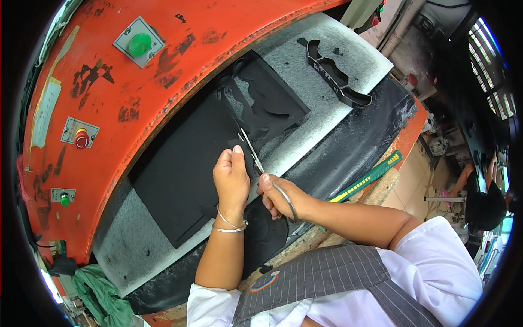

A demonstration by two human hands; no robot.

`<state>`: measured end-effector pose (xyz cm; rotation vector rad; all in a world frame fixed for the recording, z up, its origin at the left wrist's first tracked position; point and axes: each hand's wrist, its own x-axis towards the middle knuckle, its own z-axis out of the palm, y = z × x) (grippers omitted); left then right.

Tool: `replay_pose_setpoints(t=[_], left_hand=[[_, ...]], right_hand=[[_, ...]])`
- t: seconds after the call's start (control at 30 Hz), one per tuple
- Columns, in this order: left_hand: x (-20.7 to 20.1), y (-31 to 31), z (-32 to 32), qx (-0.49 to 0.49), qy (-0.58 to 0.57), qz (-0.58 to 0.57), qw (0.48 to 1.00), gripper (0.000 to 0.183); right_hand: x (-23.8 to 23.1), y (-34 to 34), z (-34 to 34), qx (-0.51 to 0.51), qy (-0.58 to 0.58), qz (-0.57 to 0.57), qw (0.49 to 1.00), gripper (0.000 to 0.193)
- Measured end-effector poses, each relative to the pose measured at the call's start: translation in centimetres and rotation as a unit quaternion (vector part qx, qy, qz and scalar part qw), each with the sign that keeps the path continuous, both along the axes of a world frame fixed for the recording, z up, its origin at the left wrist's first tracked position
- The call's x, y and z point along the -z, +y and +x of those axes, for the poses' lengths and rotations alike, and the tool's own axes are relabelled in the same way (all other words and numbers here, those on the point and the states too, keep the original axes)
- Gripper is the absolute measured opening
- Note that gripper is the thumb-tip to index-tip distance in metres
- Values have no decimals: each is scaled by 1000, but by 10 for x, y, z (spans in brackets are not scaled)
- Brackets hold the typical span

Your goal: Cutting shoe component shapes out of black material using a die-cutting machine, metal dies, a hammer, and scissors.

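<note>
"The right hand [280,197] — what did it hold?"

"Scissors [258,162], its fingers wrapped about the handles, blades slanting forward and leftward over the sheet [185,147]."

"And the left hand [231,177]?"

"Just left of the scissors, fingers curled, thumb raised. Whether it pinched any of the sheet, I couldn't tell."

"Where was the sheet, then?"

"Black and flat on the pale board [294,44], stretching forward and left of the left hand, with wavy cuts past the blade tips."

"Anything farther off?"

"A wavy die [327,76] lay on the board, forward and right of the right hand. Nearer — past the right forearm — lay a green stick [370,175]."
</note>
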<state>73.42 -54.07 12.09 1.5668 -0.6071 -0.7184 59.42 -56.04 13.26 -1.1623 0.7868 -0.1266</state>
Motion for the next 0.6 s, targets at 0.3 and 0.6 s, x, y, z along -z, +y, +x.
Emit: replay_pose_setpoints(t=[0.3, 0.6], left_hand=[[6, -1, -5, -9, -9, -10, 1000, 39], [11, -5, -8, -32, -115, -7, 993, 37]], right_hand=[[-3, 2, -4, 40, 4, -15, 999, 73], [3, -7, 1, -3, 5, 3, 1000, 78]])
